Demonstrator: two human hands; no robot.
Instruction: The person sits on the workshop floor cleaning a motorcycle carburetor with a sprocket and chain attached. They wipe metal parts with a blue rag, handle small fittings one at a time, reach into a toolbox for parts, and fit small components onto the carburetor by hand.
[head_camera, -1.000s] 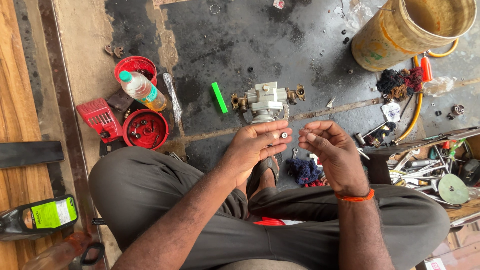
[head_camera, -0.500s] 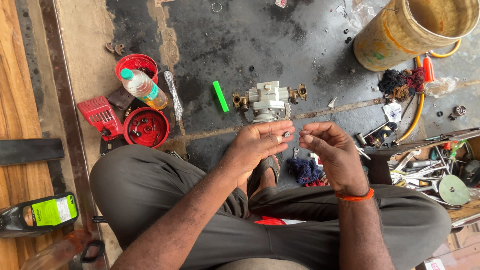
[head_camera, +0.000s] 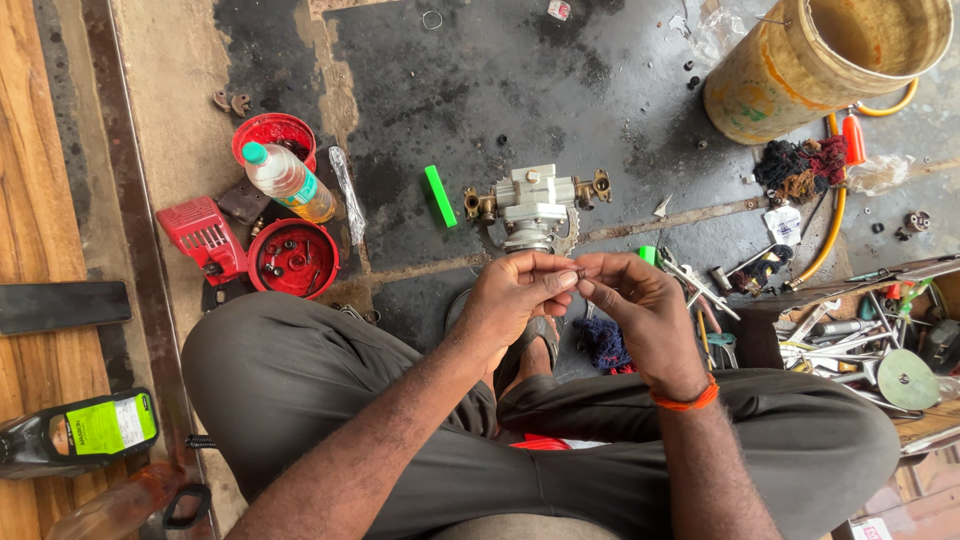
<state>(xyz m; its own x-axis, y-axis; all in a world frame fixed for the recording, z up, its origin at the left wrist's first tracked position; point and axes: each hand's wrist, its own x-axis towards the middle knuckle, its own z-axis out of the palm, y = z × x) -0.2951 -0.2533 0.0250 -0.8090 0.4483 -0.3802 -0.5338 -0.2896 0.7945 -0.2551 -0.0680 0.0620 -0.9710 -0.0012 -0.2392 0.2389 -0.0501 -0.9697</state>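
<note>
I sit cross-legged on a dark, oily floor. My left hand (head_camera: 515, 300) and my right hand (head_camera: 640, 310) meet in front of my knees, fingertips pinched together on a tiny dark part (head_camera: 578, 275) that is mostly hidden by the fingers. An orange thread circles my right wrist. Just beyond my hands a grey metal pump body (head_camera: 535, 205) with brass fittings stands on the floor. A green plastic stick (head_camera: 439, 195) lies to its left.
A red bowl (head_camera: 293, 258) with small parts, a red cup (head_camera: 273, 135), a plastic bottle (head_camera: 290, 180) and a red cover (head_camera: 205, 238) sit at left. A yellow bucket (head_camera: 820, 60) stands far right. Loose tools (head_camera: 850, 335) pile at right. An oil bottle (head_camera: 80, 430) lies near left.
My hands have drawn closer together, and the fingertips now touch around the small part. The view has shifted slightly.
</note>
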